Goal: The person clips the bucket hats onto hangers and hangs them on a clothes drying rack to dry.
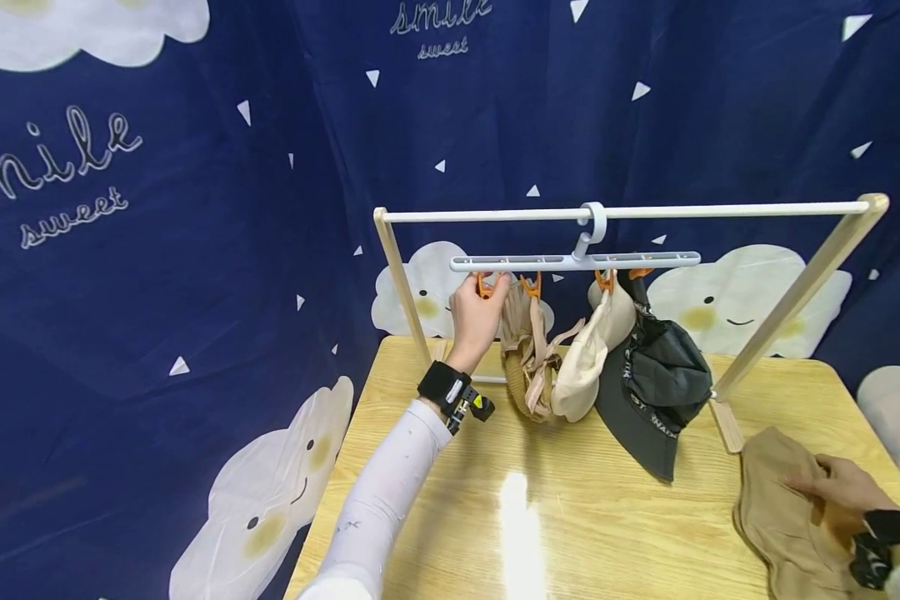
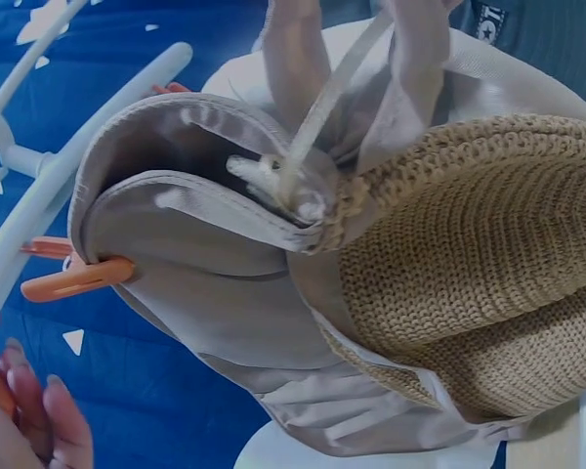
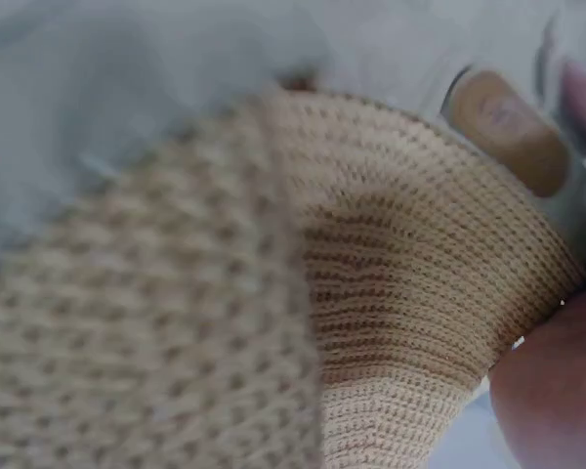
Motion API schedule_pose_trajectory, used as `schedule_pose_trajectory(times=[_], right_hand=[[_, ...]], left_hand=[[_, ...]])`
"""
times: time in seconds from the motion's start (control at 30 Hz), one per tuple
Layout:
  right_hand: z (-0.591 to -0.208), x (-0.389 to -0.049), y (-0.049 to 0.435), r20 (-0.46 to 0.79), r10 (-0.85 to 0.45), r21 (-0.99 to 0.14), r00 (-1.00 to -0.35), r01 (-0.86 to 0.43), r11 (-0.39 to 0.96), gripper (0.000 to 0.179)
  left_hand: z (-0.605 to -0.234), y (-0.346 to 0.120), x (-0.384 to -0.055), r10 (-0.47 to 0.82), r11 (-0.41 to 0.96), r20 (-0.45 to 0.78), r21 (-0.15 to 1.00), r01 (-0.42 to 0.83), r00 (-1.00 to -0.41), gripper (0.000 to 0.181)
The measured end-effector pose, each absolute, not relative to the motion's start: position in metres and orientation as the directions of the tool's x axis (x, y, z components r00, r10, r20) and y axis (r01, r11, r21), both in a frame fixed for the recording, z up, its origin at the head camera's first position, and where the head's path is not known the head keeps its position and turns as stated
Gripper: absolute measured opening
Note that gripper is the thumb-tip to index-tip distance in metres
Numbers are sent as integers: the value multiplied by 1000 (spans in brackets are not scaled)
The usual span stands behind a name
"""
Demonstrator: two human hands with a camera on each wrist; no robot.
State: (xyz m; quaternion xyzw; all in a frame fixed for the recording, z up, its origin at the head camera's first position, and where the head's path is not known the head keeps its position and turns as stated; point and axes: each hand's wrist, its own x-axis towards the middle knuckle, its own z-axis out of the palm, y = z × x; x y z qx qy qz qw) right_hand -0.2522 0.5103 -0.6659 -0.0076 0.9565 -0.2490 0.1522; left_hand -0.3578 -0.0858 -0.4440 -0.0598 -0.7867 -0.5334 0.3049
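Note:
My left hand (image 1: 476, 312) is raised to the left end of a pale hanger (image 1: 525, 263) and pinches an orange clip (image 1: 484, 286) there. Beside it, another orange clip (image 2: 78, 280) bites the fabric edge of a beige sun hat (image 2: 449, 283) with a knitted crown. A cream hat (image 1: 587, 367) and a black cap (image 1: 667, 371) hang farther right on the same hanger. At the table's right side, my right hand (image 1: 851, 487) grips a tan hat (image 1: 776, 483). The right wrist view shows its knitted surface (image 3: 400, 244) close up and blurred.
A rack with a white rail (image 1: 720, 210) and wooden legs (image 1: 795, 304) stands on the wooden table (image 1: 570, 517), carrying the hanger by its hook (image 1: 595, 223). Behind is a dark blue curtain (image 1: 217, 250) printed with clouds.

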Motion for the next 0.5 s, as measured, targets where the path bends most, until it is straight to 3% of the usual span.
schedule_pose_trajectory(times=[0.23, 0.5], right_hand=[[-668, -246, 499, -271, -14, -516, -963, 133, 846, 61], [-673, -233, 482, 44, -76, -578, -996, -88, 811, 32]], left_hand=[[-436, -89, -356, -211, 528, 498, 782, 331, -841, 32], [-431, -95, -358, -236, 625, 493, 737, 258, -837, 39]])
